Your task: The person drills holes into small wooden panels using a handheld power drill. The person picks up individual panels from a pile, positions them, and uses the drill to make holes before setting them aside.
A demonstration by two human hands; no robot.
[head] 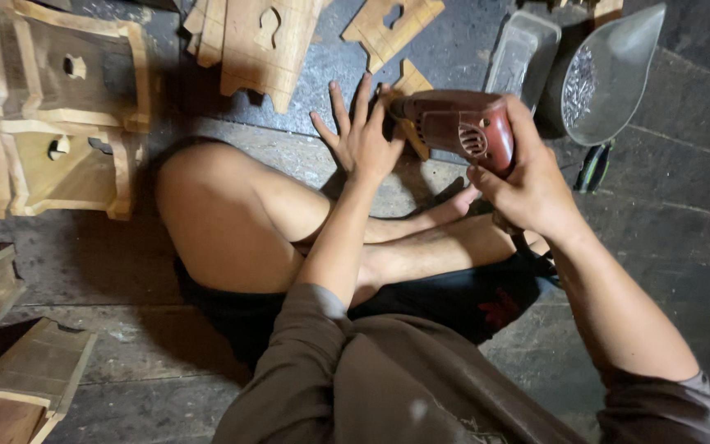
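Observation:
My right hand point(527, 185) grips a dark red electric drill point(458, 127), its nose pointing left toward a small cut wooden piece point(411, 82) on the floor. My left hand point(359, 136) lies flat with fingers spread, pressing down beside that piece, just left of the drill's nose. The drill's tip is hidden behind my left hand. I sit cross-legged on the floor, knees and feet below both hands.
Cut wooden panels point(265, 41) lie ahead on the grey floor. Small wooden stools point(59, 123) stand at the left, more wooden parts point(18, 386) at lower left. A metal scoop holding small screws point(606, 74) and a metal tray point(519, 53) sit at upper right.

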